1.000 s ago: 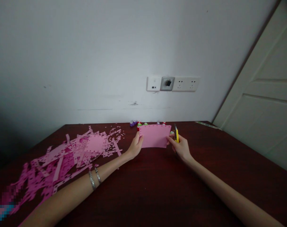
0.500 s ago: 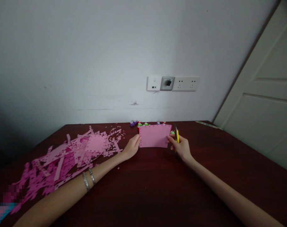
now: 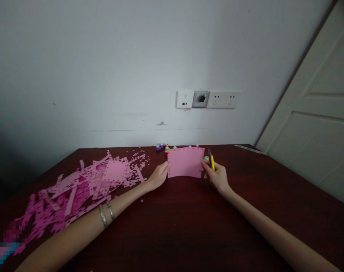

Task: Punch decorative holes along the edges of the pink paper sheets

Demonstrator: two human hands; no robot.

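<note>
Left fingers [image 3: 164, 168]: closed on the left edge of the pink sheet.
Right fingers [image 3: 205, 165]: pinched on its right edge, with a yellow cutter [image 3: 212, 162] also held, pointing up.
Pink sheet [image 3: 185, 162]: stretched between both sets of fingers, tilted up, its top and left edges dotted with marks, its bottom edge bowed.
Coloured pieces [image 3: 158, 148]: small, purple, red and green, beyond the fingers, partly hidden by the sheet; one green one just beside the right fingers.
Scrap heap [image 3: 72, 192]: tangled pink strips and bits, left of the left fingers.
Desk [image 3: 174, 226]: dark reddish-brown, a little glossy, under and around the fingers.
Pale strip [image 3: 249, 149]: at the far edge, right of the right fingers.
Wall [image 3: 132, 68]: whitish, scuffed, past the fingers.
Socket plates [image 3: 222, 100]: in a row above the fingers.
Door [image 3: 324, 139]: pale, panelled, far right of them.
</note>
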